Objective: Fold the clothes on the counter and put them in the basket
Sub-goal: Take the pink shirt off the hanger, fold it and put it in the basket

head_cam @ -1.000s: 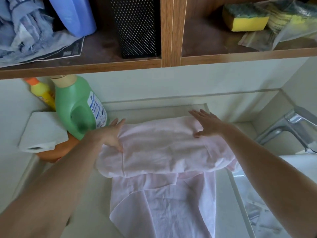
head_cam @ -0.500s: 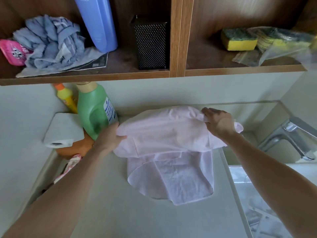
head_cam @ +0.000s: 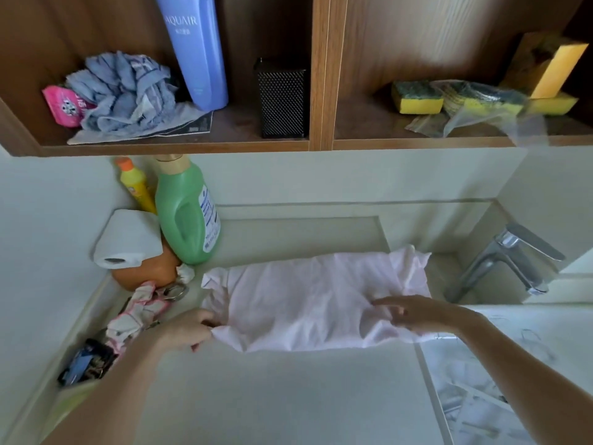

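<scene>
Pink garment lies on the counter as a long folded band. Its left end is just right of the green bottle and nearer the camera. Its right end is far to the bottle's right, at the sink edge near the tap.

Judged handling: thin, soft and light cloth, limp and creased. It will not keep a fold unless pressed, and the layers may slide apart. Best taken at the two near corners, one hand each, then lifted together.

Left hand, below and slightly right of the bottle: fingers curled, thumb and fingertips pinching the band's near left corner.

Right hand, far right of the bottle: fingers long and nearly straight, pointing left, laid on top of the cloth near its right end. It is motion-blurred, so I cannot tell whether anything is caught beneath the fingers.

No basket in view.
</scene>
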`<state>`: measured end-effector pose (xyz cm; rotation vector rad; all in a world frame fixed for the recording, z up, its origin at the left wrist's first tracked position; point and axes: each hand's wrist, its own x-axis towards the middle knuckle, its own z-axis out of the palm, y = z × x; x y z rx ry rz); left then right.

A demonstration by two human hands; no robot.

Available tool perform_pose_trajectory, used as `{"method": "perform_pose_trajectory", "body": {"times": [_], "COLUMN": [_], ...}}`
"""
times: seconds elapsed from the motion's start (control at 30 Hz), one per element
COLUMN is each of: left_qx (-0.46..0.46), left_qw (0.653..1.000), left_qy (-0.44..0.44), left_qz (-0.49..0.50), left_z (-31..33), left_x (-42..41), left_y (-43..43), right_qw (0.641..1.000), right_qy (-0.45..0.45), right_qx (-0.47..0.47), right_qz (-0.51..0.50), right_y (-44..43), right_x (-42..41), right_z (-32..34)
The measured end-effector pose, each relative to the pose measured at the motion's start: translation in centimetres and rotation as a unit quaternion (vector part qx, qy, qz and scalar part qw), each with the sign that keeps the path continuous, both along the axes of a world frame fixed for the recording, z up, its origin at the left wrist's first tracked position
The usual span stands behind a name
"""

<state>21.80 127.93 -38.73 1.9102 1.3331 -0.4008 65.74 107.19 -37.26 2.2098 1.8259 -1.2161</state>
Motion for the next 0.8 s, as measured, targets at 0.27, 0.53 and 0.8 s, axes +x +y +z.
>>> {"method": "perform_pose_trajectory", "body": {"times": [0.27, 0.53, 0.8], "left_qx": [0.361, 0.367, 0.349], "left_qw": [0.906, 0.927, 0.936], "left_qy": [-0.216, 0.019, 0.004], "left_qz": [0.049, -0.076, -0.055], "left_z": [1.9, -7.5, -8.2], "left_x": [11.6, 7.1, 6.6], "left_y": [-1.7, -1.1, -0.2], "right_qw": [0.895, 0.929, 0.9], "right_qy": [-0.093, -0.257, -0.09], "right_qx": [0.436, 0.203, 0.232], "right_qz": [-0.035, -0.175, -0.357], "right_y": [8.2, 6.3, 4.9], "right_x": [-9.1, -3.3, -0.3], "right_z": [-3.3, -8.4, -9.0]}}
